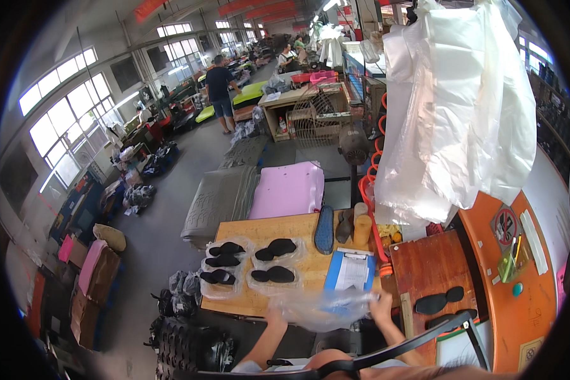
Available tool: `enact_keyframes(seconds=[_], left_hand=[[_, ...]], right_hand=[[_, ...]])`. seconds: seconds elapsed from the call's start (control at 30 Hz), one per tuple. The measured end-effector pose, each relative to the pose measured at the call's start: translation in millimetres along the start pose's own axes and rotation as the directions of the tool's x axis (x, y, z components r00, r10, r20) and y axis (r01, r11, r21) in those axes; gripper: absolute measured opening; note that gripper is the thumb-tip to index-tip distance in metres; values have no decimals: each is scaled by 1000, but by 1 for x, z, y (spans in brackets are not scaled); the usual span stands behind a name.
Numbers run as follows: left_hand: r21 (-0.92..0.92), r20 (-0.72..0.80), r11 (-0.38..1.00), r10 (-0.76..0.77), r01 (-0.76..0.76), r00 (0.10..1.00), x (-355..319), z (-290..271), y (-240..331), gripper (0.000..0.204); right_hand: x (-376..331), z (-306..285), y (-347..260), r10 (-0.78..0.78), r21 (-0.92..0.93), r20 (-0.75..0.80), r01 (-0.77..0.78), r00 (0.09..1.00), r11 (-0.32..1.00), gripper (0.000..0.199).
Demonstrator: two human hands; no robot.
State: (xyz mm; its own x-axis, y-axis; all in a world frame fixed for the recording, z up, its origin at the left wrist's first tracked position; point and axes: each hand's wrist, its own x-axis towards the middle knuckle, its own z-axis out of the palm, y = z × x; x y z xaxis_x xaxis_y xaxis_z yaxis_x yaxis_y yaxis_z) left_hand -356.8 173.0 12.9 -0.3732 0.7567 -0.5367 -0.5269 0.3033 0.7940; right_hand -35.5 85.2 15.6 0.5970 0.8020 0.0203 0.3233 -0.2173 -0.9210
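Stretching crosswise between left hand point(275, 315) and right hand point(380, 306): clear plastic bag point(326, 309).

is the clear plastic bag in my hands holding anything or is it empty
Apparently empty: the clear bag, stretched between left hand and right hand, shows nothing dark inside.

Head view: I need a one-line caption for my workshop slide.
Both hands, left hand and right hand, stretch a clear plastic bag over a wooden table of bagged black insoles.

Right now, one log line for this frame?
left hand: grips clear plastic bag | right hand: grips same bag | bag: spread over wooden table edge | nearby: blue clipboard, bagged black insoles
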Motion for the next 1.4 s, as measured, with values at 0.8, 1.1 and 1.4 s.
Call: enact_keyframes(seconds=[0.8,1.1,1.4], left_hand=[[62,814,860,-337,507,473,-86,-41,23,34],[-252,453,874,-273,416,849,-20,-54,37,32],[579,708,803,-408,-143,576,-38,-107,-26,65]], right_hand=[[45,-22,88,470,842,339,-485,815,235,15],[-46,-39,24,17,340,769,-431,639,836,15],[-17,-72,-24,14,788,614,-614,789,35,30]])
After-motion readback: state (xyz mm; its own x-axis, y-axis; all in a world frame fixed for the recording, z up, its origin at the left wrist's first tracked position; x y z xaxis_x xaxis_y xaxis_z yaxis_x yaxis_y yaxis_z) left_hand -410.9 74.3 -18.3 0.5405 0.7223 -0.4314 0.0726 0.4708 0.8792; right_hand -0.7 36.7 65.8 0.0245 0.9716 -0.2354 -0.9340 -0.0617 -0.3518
